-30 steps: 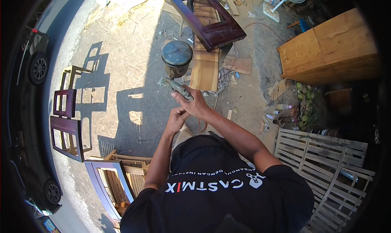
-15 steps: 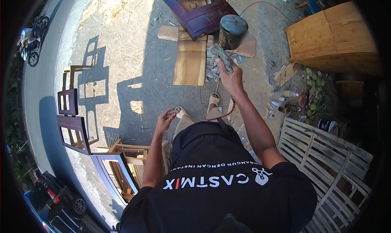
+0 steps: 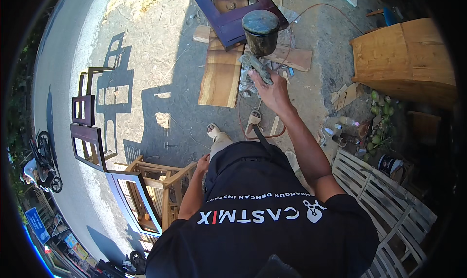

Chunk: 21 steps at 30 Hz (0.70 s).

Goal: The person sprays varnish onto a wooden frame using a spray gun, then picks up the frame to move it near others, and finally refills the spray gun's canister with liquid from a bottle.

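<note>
My right hand (image 3: 272,90) reaches forward, fingers wrapped around the grip of a grey spray gun (image 3: 255,68). A dark lidded paint cup (image 3: 261,34) sits on the gun and hides part of what lies beyond it. Past the cup lies a dark purple wooden frame (image 3: 221,22), resting across a wide brown plank (image 3: 220,81) on the ground. A reddish hose (image 3: 279,132) curves beside my right leg. My left hand (image 3: 203,164) hangs by my left hip, its fingers mostly hidden against my clothes.
Purple frames (image 3: 88,144) stand at the left along the road (image 3: 63,103), where a motorcycle (image 3: 44,161) passes. Wooden chairs (image 3: 168,180) are close to my left arm. At the right are a wooden cabinet (image 3: 399,52), green coconuts (image 3: 377,142), bottles (image 3: 348,121) and a slatted bench (image 3: 384,200).
The spray gun and right hand have shifted slightly left in view. My left hand has dropped back to my hip. On the road, the motorcycle appears lower in the picture.
</note>
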Each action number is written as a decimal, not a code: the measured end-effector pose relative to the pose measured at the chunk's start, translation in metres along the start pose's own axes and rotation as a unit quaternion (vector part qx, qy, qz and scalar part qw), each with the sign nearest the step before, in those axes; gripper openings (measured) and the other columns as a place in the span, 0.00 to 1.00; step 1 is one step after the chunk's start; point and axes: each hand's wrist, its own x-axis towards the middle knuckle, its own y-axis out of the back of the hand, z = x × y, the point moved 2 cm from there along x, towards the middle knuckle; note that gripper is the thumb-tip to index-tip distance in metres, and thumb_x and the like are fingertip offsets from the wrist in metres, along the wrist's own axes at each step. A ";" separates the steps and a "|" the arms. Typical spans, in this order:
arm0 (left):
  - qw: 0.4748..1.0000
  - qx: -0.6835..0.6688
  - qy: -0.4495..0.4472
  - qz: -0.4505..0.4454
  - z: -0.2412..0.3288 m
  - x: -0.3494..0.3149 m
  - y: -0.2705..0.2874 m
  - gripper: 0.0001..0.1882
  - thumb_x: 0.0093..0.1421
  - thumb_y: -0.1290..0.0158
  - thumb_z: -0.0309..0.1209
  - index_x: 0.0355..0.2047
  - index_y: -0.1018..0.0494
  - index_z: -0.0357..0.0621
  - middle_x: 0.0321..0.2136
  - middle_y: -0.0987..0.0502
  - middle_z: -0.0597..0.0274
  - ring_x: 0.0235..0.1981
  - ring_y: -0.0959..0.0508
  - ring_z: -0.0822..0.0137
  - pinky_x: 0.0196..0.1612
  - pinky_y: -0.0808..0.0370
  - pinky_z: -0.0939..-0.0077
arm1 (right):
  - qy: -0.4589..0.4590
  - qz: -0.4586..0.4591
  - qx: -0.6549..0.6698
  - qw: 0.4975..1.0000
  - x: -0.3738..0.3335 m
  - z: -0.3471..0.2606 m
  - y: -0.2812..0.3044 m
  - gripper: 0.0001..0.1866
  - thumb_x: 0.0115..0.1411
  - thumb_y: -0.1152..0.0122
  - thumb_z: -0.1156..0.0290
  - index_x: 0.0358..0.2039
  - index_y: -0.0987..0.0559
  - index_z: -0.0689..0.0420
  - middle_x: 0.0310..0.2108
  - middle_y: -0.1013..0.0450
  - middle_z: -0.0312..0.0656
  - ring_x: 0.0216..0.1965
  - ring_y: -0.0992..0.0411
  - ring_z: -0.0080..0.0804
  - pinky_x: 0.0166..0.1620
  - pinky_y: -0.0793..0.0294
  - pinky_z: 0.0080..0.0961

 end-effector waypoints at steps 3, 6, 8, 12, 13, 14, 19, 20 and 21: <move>0.999 0.040 0.006 -0.016 0.012 0.011 0.005 0.27 0.70 0.55 0.50 0.59 0.24 0.47 0.45 0.17 0.42 0.48 0.16 0.47 0.52 0.22 0.58 | 0.017 -0.010 0.006 1.000 0.001 -0.003 -0.004 0.20 0.67 0.36 0.55 0.40 0.18 0.64 0.25 0.21 0.55 0.29 0.21 0.53 0.34 0.24 0.42; 0.996 0.057 0.056 -0.048 0.041 0.008 0.017 0.25 0.69 0.54 0.48 0.59 0.24 0.50 0.45 0.17 0.43 0.47 0.16 0.46 0.52 0.22 0.58 | -0.022 0.014 -0.022 0.999 0.002 0.004 0.003 0.20 0.67 0.34 0.57 0.41 0.17 0.65 0.25 0.20 0.48 0.27 0.21 0.35 0.35 0.25 0.33; 0.993 0.054 0.080 -0.071 0.086 0.004 0.027 0.25 0.69 0.55 0.48 0.59 0.24 0.51 0.46 0.17 0.44 0.46 0.16 0.46 0.52 0.22 0.58 | -0.023 0.084 -0.035 0.996 0.008 0.020 0.024 0.20 0.67 0.34 0.55 0.39 0.17 0.64 0.25 0.20 0.48 0.27 0.21 0.34 0.35 0.25 0.33; 0.996 0.054 0.053 -0.053 0.087 0.003 0.028 0.25 0.70 0.57 0.47 0.59 0.24 0.51 0.48 0.18 0.45 0.50 0.18 0.46 0.55 0.24 0.59 | -0.101 0.116 -0.014 0.988 0.028 0.036 0.063 0.23 0.67 0.36 0.51 0.40 0.15 0.61 0.27 0.19 0.50 0.30 0.20 0.37 0.36 0.25 0.34; 0.996 0.066 0.043 -0.043 0.064 0.006 0.026 0.25 0.70 0.57 0.47 0.59 0.24 0.51 0.49 0.18 0.45 0.52 0.19 0.46 0.56 0.25 0.59 | -0.111 0.121 -0.011 0.986 0.037 0.044 0.066 0.24 0.67 0.37 0.49 0.40 0.15 0.61 0.28 0.19 0.51 0.31 0.19 0.38 0.37 0.25 0.34; 0.996 0.077 0.030 -0.038 0.052 0.008 0.021 0.25 0.70 0.57 0.47 0.59 0.24 0.51 0.50 0.18 0.45 0.53 0.19 0.47 0.57 0.25 0.60 | -0.122 0.129 -0.014 0.984 0.045 0.052 0.070 0.24 0.67 0.37 0.47 0.41 0.15 0.60 0.28 0.18 0.52 0.32 0.19 0.40 0.38 0.24 0.35; 0.994 0.089 0.008 -0.057 0.065 0.012 0.018 0.25 0.71 0.58 0.47 0.60 0.24 0.50 0.52 0.19 0.44 0.56 0.21 0.47 0.59 0.27 0.59 | -0.130 0.191 -0.088 0.969 0.060 0.060 0.117 0.27 0.65 0.38 0.46 0.39 0.16 0.62 0.32 0.20 0.60 0.39 0.20 0.62 0.43 0.24 0.46; 0.994 0.089 -0.003 -0.055 0.063 0.012 0.018 0.25 0.71 0.58 0.47 0.60 0.24 0.50 0.52 0.19 0.44 0.56 0.21 0.46 0.59 0.27 0.59 | -0.136 0.194 -0.096 0.967 0.062 0.061 0.123 0.26 0.65 0.38 0.46 0.39 0.16 0.62 0.31 0.20 0.60 0.38 0.21 0.62 0.43 0.24 0.46; 0.995 0.086 0.006 -0.054 0.065 0.012 0.016 0.25 0.71 0.58 0.46 0.60 0.24 0.50 0.51 0.19 0.43 0.56 0.21 0.46 0.59 0.27 0.59 | -0.141 0.198 -0.105 0.964 0.062 0.063 0.127 0.26 0.65 0.38 0.47 0.39 0.16 0.62 0.31 0.20 0.60 0.38 0.21 0.62 0.42 0.24 0.46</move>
